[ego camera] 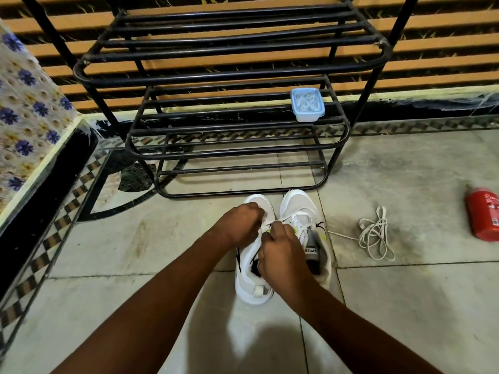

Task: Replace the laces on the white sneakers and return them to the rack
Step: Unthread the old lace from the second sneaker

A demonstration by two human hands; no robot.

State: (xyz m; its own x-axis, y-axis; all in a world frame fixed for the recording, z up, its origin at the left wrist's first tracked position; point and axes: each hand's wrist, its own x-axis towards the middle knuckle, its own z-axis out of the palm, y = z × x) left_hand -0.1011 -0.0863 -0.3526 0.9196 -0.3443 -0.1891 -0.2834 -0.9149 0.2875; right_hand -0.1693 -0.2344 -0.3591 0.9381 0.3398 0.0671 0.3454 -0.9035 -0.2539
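Reaching down from the lower edge of the view, two bare forearms meet over a pair of white sneakers that stand side by side on the tiled floor (405, 306), toes pointing at the rack. The right hand (280, 252) is clenched over the throat of the left white sneaker (249, 282), its fingertips pinching a white lace (282, 219) at the eyelets. The left hand (240, 225) is curled just ahead of it, touching it, and grips the same shoe's upper near the toe. The right white sneaker (302, 209) sits touching its partner, already laced across the front, with a grey tongue and yellow-green accents.

To the right on the floor, apart from the shoes, lies a loose coiled lace (375, 236), and farther right a red spray can (483, 214) lies on its side at the edge of view.

Beyond the toes stands the black metal shoe rack (229, 152). A blue-lidded plastic container (307, 105) rests on a middle shelf, right side. A flowered cloth (27, 90) hangs at far left.
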